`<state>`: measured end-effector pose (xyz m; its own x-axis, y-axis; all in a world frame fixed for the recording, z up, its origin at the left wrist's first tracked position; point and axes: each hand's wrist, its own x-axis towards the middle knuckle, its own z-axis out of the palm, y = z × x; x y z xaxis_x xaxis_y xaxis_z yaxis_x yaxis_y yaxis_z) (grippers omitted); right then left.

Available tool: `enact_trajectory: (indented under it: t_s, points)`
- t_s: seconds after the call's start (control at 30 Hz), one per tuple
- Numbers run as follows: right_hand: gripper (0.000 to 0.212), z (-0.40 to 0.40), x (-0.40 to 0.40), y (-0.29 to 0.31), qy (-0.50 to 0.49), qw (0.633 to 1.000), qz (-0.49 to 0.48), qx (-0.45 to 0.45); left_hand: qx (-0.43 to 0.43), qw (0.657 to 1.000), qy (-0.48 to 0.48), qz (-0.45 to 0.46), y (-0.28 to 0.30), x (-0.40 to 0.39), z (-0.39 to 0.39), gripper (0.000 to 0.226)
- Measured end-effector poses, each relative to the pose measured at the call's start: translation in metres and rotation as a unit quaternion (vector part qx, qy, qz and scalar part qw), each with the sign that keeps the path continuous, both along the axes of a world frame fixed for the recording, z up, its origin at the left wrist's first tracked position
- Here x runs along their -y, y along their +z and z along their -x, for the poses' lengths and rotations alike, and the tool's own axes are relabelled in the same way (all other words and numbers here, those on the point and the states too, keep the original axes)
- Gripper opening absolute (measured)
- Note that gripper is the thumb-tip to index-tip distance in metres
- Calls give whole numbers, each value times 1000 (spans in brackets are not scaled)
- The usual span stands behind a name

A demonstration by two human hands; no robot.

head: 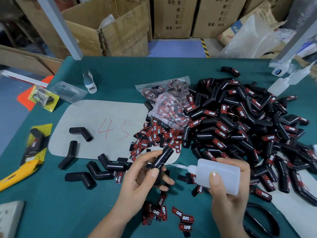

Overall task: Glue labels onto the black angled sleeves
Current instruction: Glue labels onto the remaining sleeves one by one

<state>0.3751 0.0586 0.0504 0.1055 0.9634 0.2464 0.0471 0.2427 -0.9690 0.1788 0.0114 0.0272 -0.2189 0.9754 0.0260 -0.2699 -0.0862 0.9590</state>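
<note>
Nearest the camera, the right hand (pixel 228 184) grips a translucent glue bottle (pixel 218 176), fingers and thumb curled round its body, nozzle pointing left. The nozzle tip meets the black angled sleeve (pixel 161 160), which the left hand (pixel 145 176) holds pinched between thumb and fingers. A large pile of labelled sleeves (pixel 240 131) covers the right of the green counter (pixel 51 212). Unlabelled sleeves (pixel 80 178) lie at near left. Loose red-and-black labels (pixel 152 140) lie at centre, with more near the wrists.
</note>
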Motion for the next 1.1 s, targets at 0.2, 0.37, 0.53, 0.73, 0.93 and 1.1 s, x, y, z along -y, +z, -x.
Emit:
enact_trajectory:
  t_s: [0.2,0.37,0.53,0.73,0.93,1.1]
  points:
    - [28,-1,0,-1,-4,1000,19,-20,-7,1000,3,-2,-2,0,0,41]
    - [25,-3,-7,-3,1,990,64,-125,-4,999,32,1,-4,-5,5,44]
    - [28,5,-21,-11,77,988,106,-85,-17,994,108,8,-14,-14,13,38]
    - [28,9,-30,-33,132,955,149,221,-103,988,115,30,-24,-20,24,42]
    - [19,14,-32,-40,90,903,46,419,-152,981,115,33,-22,-21,24,35]
    - [24,14,-33,-41,35,883,-16,469,-149,981,116,31,-17,-22,21,20]
